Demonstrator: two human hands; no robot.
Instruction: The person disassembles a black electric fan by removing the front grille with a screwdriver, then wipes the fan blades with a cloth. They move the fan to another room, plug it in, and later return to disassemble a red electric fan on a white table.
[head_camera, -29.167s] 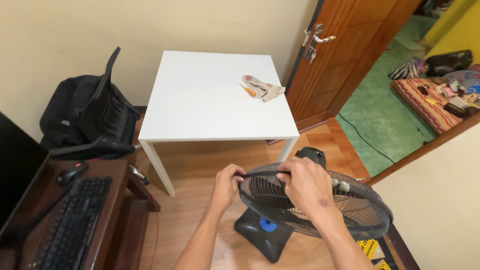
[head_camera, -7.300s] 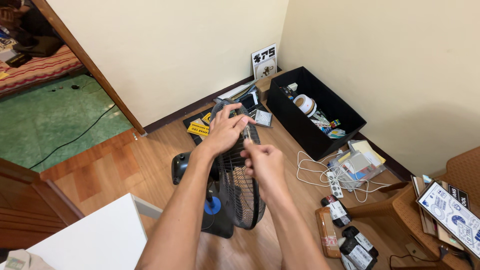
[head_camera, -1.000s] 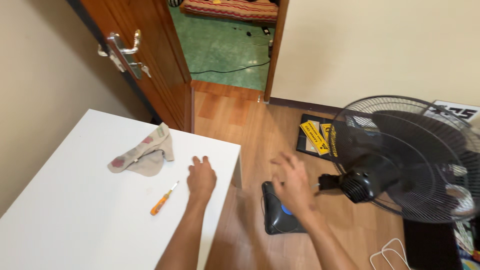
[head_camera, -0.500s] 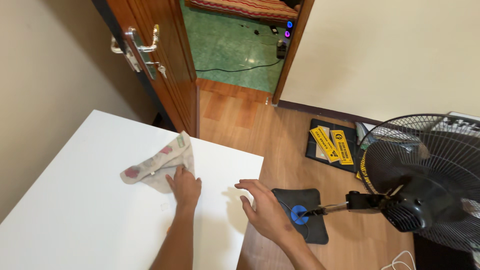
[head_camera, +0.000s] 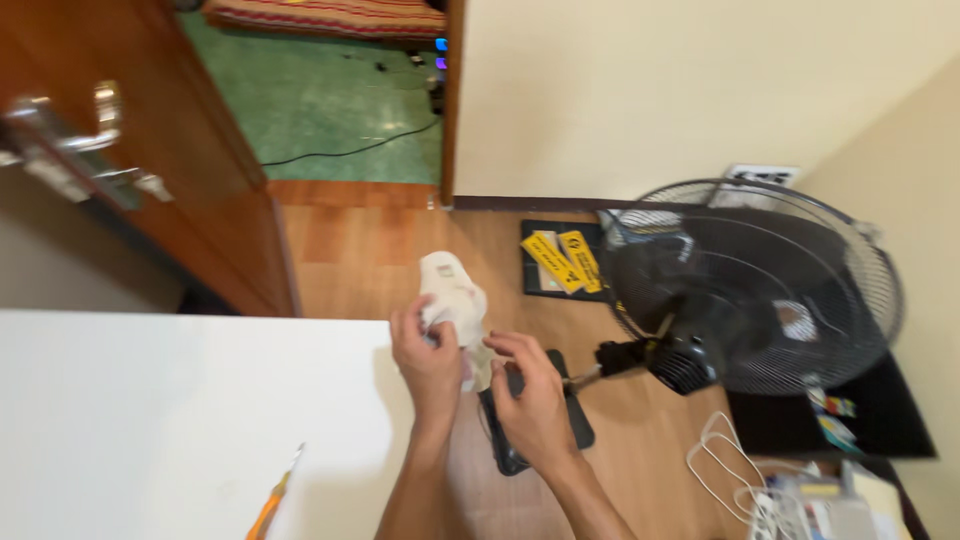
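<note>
My left hand (head_camera: 428, 358) grips a crumpled white cloth (head_camera: 452, 293) and holds it up just past the right edge of the white table (head_camera: 150, 420). My right hand (head_camera: 533, 395) is beside it, fingers touching the lower part of the cloth. A black floor fan (head_camera: 760, 290) stands to the right on the wooden floor, its round wire cage facing me and its flat base (head_camera: 585, 432) partly hidden under my hands. An orange-handled screwdriver (head_camera: 270, 503) lies on the table near its front edge.
A brown wooden door (head_camera: 150, 160) with a metal handle stands open at the left, leading to a green floor. Yellow and black packets (head_camera: 560, 258) lie by the wall. A white cable (head_camera: 725, 465) and a black box sit at the lower right.
The cloth has been lifted off the table by my left hand and carried right, past the table edge. My right hand has come up to meet it. The view has swung right.
</note>
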